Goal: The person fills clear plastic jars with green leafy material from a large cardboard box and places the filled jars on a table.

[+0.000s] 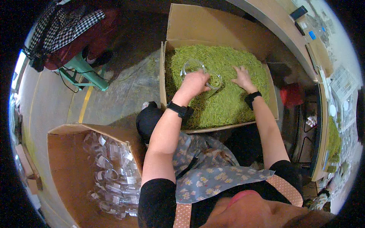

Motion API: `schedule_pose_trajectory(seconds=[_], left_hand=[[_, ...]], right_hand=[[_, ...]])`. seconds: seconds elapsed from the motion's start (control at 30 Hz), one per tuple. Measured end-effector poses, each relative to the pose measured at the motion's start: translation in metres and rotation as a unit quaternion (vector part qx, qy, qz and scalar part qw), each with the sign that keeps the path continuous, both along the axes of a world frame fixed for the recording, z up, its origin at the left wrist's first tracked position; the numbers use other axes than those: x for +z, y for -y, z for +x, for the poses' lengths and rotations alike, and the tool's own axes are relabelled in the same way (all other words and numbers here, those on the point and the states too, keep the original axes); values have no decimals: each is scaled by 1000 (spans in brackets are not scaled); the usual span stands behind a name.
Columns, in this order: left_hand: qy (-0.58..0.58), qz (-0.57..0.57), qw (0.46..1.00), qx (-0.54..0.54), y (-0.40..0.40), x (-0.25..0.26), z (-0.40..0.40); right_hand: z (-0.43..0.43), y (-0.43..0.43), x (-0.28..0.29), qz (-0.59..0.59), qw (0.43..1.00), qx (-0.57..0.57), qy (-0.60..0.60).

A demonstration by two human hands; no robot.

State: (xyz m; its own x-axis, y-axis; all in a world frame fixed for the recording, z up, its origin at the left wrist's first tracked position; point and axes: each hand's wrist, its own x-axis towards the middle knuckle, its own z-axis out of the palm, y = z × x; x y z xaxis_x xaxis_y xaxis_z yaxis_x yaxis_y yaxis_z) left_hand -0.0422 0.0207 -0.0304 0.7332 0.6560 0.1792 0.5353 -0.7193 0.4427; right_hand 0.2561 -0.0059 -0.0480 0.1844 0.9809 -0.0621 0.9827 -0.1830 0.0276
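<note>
A large cardboard box point(196, 21) stands before me, filled with green dried grass like hay point(228, 108). My left hand point(194, 84) is over the left part of the grass, its fingers gripping clear plastic containers. Two round rims show there: one container point(186, 67) beyond the fingers, and a second container point(217, 85) to their right with grass visible through its opening. How deep they sit is hard to tell. My right hand point(243, 78) hovers at or just touches the grass farther right, fingers spread, holding nothing visible.
At lower left, another cardboard box point(65, 165) holds many clear plastic containers point(117, 176) bearing labels. A green plastic stool point(82, 69) with a person on it stands at upper left. To the right runs a table point(322, 136) with small items and more grass point(333, 139).
</note>
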Motion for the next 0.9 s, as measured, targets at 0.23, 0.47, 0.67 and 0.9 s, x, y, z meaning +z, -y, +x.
schedule_pose_trajectory(seconds=[0.23, 0.47, 0.67, 0.9], left_hand=[[31, 7, 999, 2, 2, -3, 2], [49, 14, 999, 9, 2, -8, 5], [36, 14, 999, 16, 5, -3, 2], [37, 14, 999, 15, 5, -5, 6]], right_hand=[[1, -9, 29, 153, 978, 18, -141], [-52, 2, 85, 91, 967, 170, -167], [-103, 6, 107, 38, 933, 237, -268], [-100, -8, 48, 6, 938, 238, -252]])
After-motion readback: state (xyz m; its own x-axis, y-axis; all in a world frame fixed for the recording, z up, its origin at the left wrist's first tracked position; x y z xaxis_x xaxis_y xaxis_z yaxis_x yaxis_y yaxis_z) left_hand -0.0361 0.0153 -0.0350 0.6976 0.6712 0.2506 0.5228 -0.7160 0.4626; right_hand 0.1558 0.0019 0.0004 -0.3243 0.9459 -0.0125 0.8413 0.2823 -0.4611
